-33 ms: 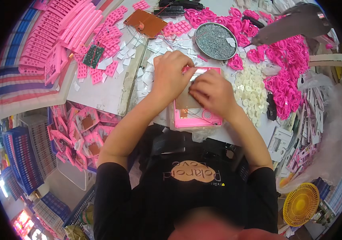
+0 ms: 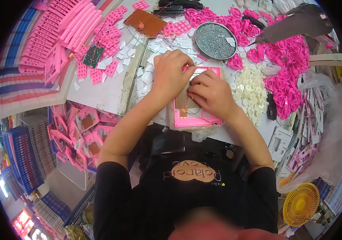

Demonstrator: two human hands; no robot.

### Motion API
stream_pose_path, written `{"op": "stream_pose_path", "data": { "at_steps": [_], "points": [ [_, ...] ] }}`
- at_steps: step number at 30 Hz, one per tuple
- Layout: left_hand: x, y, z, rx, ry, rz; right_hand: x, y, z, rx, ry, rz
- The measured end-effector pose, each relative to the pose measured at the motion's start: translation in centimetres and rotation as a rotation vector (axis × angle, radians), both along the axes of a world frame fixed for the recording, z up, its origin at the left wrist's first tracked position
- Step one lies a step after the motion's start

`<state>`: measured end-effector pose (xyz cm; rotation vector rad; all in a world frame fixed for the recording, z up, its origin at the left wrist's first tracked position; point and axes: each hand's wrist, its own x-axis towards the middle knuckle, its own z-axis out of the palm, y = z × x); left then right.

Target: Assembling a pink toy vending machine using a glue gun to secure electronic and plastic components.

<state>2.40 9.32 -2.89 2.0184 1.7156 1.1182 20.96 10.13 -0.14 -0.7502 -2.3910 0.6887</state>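
A pink plastic casing (image 2: 198,122) lies on the table in front of me, with a brown circuit board (image 2: 184,103) set inside it and thin wires near its lower edge. My left hand (image 2: 172,74) bends over the casing's upper left corner, fingers curled and pressed together near a small red bit. What that hand pinches is too small to make out. Over the board's right part rests my right hand (image 2: 214,93), its fingertips drawn together by a thin yellowish wire end (image 2: 192,96). Those fingers partly hide whatever is between them.
A round tray of small screws (image 2: 215,40) stands beyond the casing. White round parts (image 2: 248,88) and magenta plastic parts (image 2: 285,76) are heaped at right, below a hanging grey power screwdriver (image 2: 295,29). Pink keypads (image 2: 109,40) and a larger brown board (image 2: 145,23) lie far left.
My right hand's fingers have shifted slightly on the board, and the yellowish wire end now shows. The hanging screwdriver has swung a little. My left hand is nearly still.
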Motion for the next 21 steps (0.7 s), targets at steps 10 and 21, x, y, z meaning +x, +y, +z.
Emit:
{"op": "stream_pose_path", "data": {
  "at_steps": [10, 21],
  "points": [
    [0.4, -1.2, 1.4, 0.09, 0.159, -0.052, 1.7, 1.5, 1.6, 0.105, -0.086, -0.235],
    [-1.2, -1.6, 0.6, 0.033, -0.176, -0.327, 0.9, 1.7, 1.4, 0.279, -0.155, -0.2]
  ]
}}
